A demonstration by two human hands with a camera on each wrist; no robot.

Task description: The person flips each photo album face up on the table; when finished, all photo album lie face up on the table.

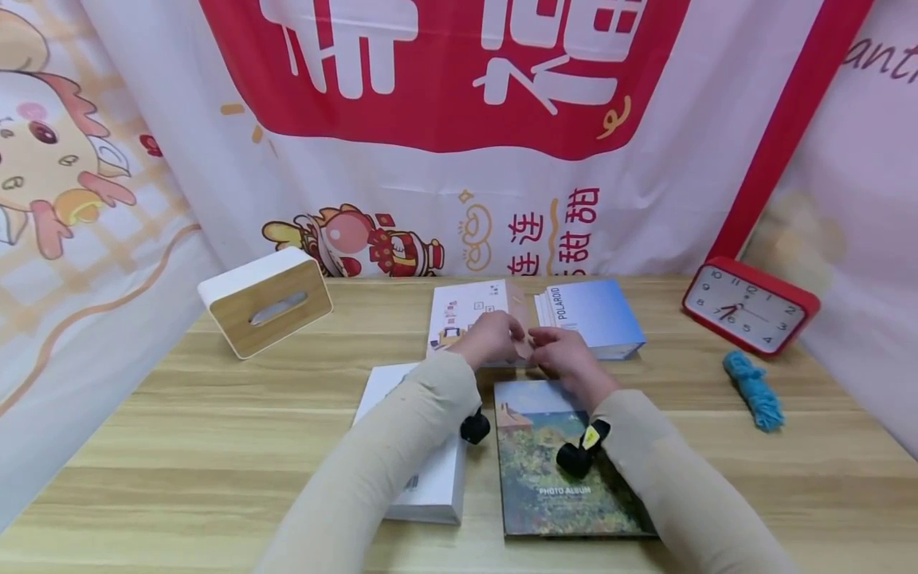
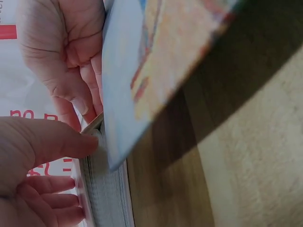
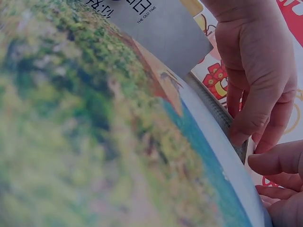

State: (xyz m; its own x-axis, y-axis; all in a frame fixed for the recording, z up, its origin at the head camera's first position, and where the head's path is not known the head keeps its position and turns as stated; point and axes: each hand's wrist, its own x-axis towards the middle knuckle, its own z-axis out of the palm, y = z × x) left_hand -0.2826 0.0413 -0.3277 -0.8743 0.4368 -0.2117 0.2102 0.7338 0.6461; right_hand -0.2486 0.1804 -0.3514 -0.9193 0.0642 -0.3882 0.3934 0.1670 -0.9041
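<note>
Altogether four books (image 1: 459, 311) (image 1: 595, 311) (image 1: 433, 482) (image 1: 531, 458), two hands (image 1: 492, 335) (image 1: 566, 355) at one

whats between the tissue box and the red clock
The head view shows the pink-and-white book, left hand and right hand at its near right corner, then the blue book.

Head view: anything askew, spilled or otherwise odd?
One thing: the tissue box at left looks tipped onto its side, its slotted wooden face turned toward the person, not up. I see nothing spilled or plainly damaged.

Long beige sleeves (image 1: 402, 438), black wrist cameras (image 1: 574, 460)
</note>
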